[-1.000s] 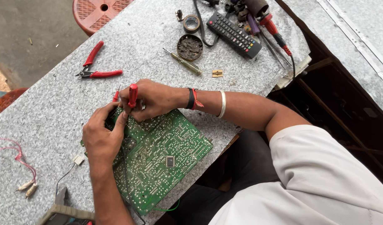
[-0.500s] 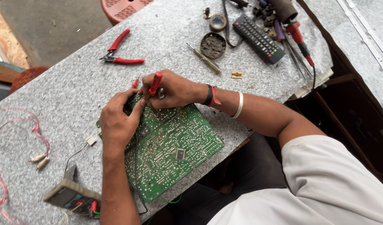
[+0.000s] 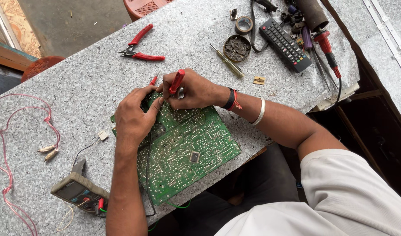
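Nearest, a grey multimeter (image 3: 78, 191) lies at the table's near edge, its black lead running up toward the green circuit board (image 3: 183, 148), which sits solder side up and overhangs the edge of the speckled grey table (image 3: 78, 83). Left hand (image 3: 134, 117) rests on the board's upper left corner, fingers curled around a probe whose red tip end (image 3: 153, 80) just shows past the knuckles. Right hand (image 3: 189, 91) pinches the red test probe (image 3: 176, 81) pen-style, tip down on the board's top edge, just beside the left hand's fingertips. Pink wire (image 3: 17, 144) with clips loops at the far left. Further out: red-handled pliers (image 3: 137, 50), a yellow-green screwdriver (image 3: 226, 61), a round tin (image 3: 236, 47), tape roll (image 3: 243, 25), black remote control (image 3: 284, 44) and a red-handled tool (image 3: 327, 48) at the far right corner
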Motion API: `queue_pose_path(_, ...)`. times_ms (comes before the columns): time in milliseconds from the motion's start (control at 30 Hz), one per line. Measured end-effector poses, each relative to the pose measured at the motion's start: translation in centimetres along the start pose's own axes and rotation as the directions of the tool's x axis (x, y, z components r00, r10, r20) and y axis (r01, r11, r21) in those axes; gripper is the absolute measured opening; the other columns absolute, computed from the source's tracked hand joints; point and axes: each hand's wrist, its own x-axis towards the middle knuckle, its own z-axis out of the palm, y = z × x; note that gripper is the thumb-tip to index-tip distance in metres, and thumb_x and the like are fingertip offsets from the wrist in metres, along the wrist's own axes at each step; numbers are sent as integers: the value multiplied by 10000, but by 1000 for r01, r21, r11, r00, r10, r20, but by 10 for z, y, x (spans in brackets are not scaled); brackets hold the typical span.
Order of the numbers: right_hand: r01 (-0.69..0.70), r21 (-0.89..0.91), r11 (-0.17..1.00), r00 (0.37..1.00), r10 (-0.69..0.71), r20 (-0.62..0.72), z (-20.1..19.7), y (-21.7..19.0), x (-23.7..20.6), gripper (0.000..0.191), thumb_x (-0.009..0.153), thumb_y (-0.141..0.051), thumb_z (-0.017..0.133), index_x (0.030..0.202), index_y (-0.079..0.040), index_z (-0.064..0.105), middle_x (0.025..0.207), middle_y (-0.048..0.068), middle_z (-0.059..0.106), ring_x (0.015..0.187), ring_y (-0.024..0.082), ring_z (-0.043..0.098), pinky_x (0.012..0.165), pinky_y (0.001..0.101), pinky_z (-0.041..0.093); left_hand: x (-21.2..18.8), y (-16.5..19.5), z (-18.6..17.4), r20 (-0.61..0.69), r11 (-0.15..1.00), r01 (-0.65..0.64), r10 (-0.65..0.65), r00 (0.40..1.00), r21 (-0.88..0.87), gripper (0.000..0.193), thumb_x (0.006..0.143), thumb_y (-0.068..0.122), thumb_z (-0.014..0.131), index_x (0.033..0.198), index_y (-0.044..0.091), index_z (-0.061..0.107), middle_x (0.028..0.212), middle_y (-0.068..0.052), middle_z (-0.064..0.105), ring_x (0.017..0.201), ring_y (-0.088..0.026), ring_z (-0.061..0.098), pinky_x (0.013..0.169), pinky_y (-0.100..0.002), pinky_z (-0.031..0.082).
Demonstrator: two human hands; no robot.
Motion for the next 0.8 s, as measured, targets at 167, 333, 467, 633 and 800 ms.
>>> queue_pose_path(167, 13, -4, 1000, 1000, -13, -2, 0, 0, 0, 161, 851, -45, 755, 943, -35, 624, 1049, 117, 759, 859, 136, 740, 653, 262, 584, 1, 2, 1, 27, 999, 54, -54, 998, 7, 357, 903, 323, 778, 1191, 115, 739, 1118, -87, 745, 1010, -269, 726, 842, -420, 546)
queue_pose_path(333, 31, 25, 999, 1000, -31, 1, -1, 1, 0, 144, 884, -26, 727, 964, -28, 606, 1009, 107, 756, 1103, 171, 746, 649, 261, 596, 0, 1, 1, 16, 999, 31, -32, 999, 9, 349, 903, 309, 782, 1186, 108, 744, 1123, -91, 749, 1006, -276, 726, 833, -423, 549)
queue_pose_path(467, -5, 15, 1000, 1000, 5, 2, 1, 2, -2, 191, 828, -25, 734, 1000, -33, 650, 963, 85, 736, 797, 125, 700, 643, 273, 571, -1, -4, 2, -34, 999, -49, 49, 998, -5, 329, 904, 238, 778, 1187, 76, 736, 1110, -132, 744, 1006, -331, 713, 847, -435, 546)
queue_pose_path(633, 29, 61, 998, 999, -28, -23, 8, 6, 0, 228, 856, -66, 743, 1047, -42, 620, 872, 39, 665, 743, 116, 655, 651, 284, 573, -1, -11, 1, 8, 1000, -4, 4, 1000, -23, 348, 918, 211, 776, 1233, 71, 725, 1124, -162, 732, 967, -330, 708, 848, -417, 545)
queue_pose_path(800, 139, 74, 987, 987, -133, -87, 15, 11, 9, 268, 828, -77, 728, 1046, -53, 575, 884, 12, 700, 747, 155, 719, 648, 306, 591, -4, -18, 2, 7, 999, -40, 40, 999, 35, 356, 953, 198, 791, 1286, 86, 734, 1124, -161, 729, 963, -312, 715, 851, -413, 551)
